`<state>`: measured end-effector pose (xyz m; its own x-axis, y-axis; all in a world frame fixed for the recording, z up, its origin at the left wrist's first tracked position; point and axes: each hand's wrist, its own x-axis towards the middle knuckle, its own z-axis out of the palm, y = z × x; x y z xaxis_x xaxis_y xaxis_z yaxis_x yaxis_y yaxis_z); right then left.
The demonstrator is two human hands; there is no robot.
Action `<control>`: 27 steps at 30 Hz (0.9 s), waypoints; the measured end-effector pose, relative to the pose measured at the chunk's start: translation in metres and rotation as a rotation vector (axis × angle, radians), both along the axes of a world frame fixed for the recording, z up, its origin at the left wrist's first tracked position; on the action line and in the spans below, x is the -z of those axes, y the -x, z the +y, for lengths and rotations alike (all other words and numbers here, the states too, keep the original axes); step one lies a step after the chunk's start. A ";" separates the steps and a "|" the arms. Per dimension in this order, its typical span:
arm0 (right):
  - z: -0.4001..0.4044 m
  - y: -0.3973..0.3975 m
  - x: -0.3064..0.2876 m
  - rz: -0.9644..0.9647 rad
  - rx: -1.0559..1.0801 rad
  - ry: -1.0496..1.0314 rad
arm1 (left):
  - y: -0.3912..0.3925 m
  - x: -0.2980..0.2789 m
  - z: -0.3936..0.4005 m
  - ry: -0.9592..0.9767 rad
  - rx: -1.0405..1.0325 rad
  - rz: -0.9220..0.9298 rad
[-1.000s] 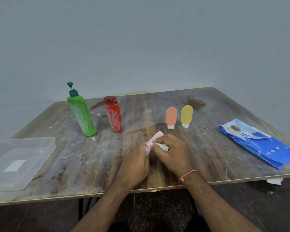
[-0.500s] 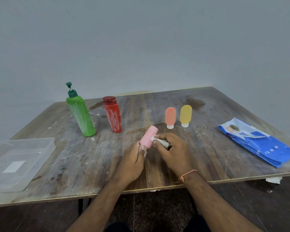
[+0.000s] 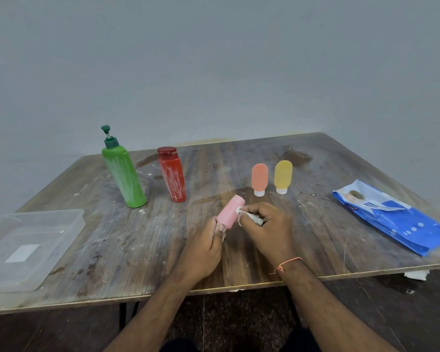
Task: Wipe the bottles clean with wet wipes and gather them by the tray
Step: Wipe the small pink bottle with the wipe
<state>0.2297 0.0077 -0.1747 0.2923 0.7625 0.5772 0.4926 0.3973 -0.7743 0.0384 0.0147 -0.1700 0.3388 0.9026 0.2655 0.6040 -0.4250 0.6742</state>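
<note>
**Pink bottle under the wipe, four more waiting**

Nearest, the left hand grips the pink bottle by its lower end, tilting it up so the right hand, clenched round a wet wipe, can rub its side. Bare surface lies leftward to the tray at the near-left edge. Farther stand the orange bottle, yellow bottle, red bottle and green pump bottle, the last two streaked.

Bare forearms, orange thread bracelet on right wrist
</note>
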 end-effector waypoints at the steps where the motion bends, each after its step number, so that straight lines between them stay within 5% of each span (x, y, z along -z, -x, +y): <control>1: 0.001 0.000 0.001 0.016 0.026 0.015 | 0.000 -0.001 -0.001 -0.003 0.000 0.012; 27: 0.005 -0.003 -0.002 0.107 0.082 0.022 | -0.005 -0.001 -0.007 -0.165 -0.028 0.254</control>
<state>0.2322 0.0122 -0.1723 0.4128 0.7456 0.5231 0.4372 0.3416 -0.8320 0.0434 0.0076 -0.1688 0.3884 0.8646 0.3189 0.7578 -0.4966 0.4233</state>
